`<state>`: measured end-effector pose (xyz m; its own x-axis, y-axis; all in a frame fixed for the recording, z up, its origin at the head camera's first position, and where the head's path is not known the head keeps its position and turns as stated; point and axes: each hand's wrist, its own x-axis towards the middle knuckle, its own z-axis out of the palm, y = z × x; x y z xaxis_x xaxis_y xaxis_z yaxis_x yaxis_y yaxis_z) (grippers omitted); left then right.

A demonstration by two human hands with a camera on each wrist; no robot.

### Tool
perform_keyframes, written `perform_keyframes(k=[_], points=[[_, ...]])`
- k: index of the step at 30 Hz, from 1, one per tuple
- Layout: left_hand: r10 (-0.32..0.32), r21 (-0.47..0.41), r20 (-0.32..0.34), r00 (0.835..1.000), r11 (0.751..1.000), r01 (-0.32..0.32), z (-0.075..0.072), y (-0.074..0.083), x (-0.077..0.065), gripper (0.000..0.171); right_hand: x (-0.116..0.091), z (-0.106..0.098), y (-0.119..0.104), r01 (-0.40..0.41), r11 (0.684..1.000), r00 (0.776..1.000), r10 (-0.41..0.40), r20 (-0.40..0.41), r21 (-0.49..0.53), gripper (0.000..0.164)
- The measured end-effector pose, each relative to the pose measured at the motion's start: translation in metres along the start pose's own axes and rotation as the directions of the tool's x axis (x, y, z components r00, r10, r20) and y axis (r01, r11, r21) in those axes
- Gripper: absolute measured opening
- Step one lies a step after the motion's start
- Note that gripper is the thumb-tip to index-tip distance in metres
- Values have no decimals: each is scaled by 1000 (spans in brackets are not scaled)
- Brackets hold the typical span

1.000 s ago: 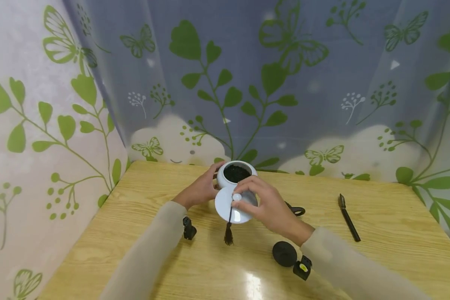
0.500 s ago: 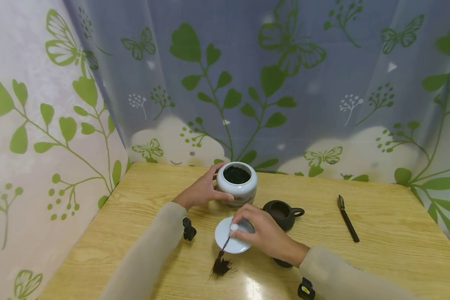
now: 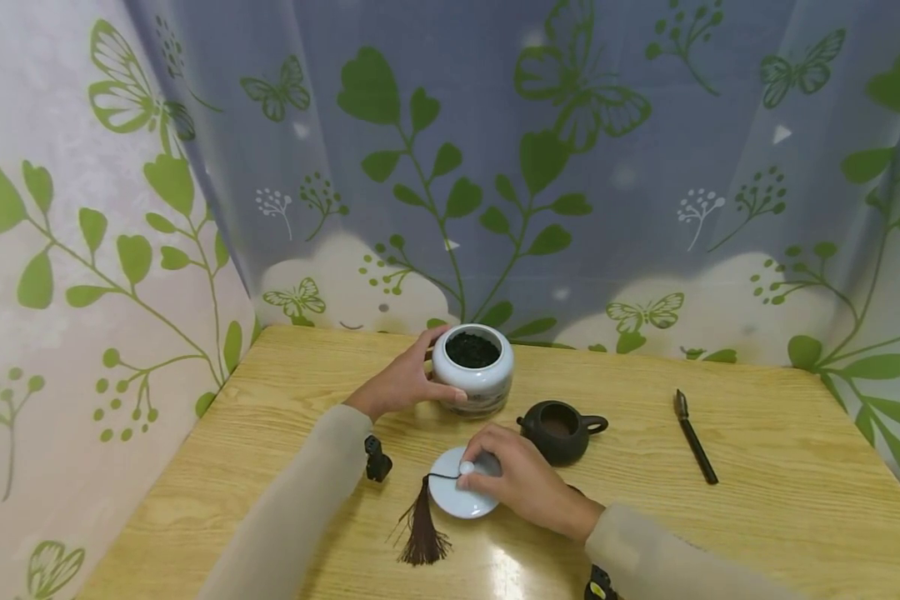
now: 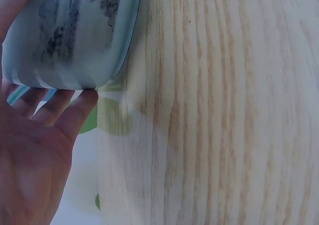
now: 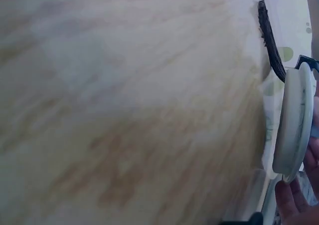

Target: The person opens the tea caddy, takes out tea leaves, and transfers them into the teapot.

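Observation:
My left hand (image 3: 401,383) holds a white lidless jar (image 3: 480,385) at its left side, thumb across the front. Dark leaves, probably tea, (image 3: 472,350) fill the jar. In the left wrist view, the fingers of the left hand (image 4: 37,150) touch the patterned jar (image 4: 75,35). Nearer the front, my right hand (image 3: 532,483) pinches the knob of the white jar lid (image 3: 450,498). A dark brown tassel (image 3: 423,533) spreads left of the lid. The lid (image 5: 290,125) appears edge-on in the right wrist view; whether it touches the table is unclear.
A small black teapot (image 3: 562,450), its top uncovered, stands right of the jar. Farther right lies a black pen-like tool (image 3: 696,442). The wooden table (image 3: 330,533) ends at a patterned curtain (image 3: 420,167). Something black is mostly hidden behind the right wrist.
My right hand has brought the lid down and toward the front, away from the jar mouth. Its tassel, earlier hanging, now spreads leftward. The left hand stays on the jar. The teapot has come into sight.

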<state>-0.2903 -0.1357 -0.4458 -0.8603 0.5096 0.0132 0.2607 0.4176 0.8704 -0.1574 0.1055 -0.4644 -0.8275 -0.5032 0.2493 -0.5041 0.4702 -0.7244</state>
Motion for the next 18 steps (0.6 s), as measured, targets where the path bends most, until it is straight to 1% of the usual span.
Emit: perform_keyframes(k=[2, 4, 12, 15, 18], points=[[-4, 1, -1, 1000, 1000, 4, 0, 0, 0, 119, 0, 3, 2, 25, 999, 999, -26, -25, -31, 19], [-5, -1, -2, 1000, 1000, 5, 0, 1, 0, 119, -1, 5, 3, 26, 998, 999, -29, -42, -59, 19], [0, -12, 6, 1000, 1000, 0, 1, 2, 0, 119, 0, 9, -2, -78, 992, 997, 77, -23, -94, 20], [-10, -7, 3, 1000, 1000, 10, 1, 3, -1, 119, 1, 10, -3, -77, 990, 997, 74, -30, -119, 21], [-15, -13, 1, 1000, 1000, 15, 0, 2, -1, 119, 1, 9, -3, -58, 988, 998, 54, -34, -140, 23]])
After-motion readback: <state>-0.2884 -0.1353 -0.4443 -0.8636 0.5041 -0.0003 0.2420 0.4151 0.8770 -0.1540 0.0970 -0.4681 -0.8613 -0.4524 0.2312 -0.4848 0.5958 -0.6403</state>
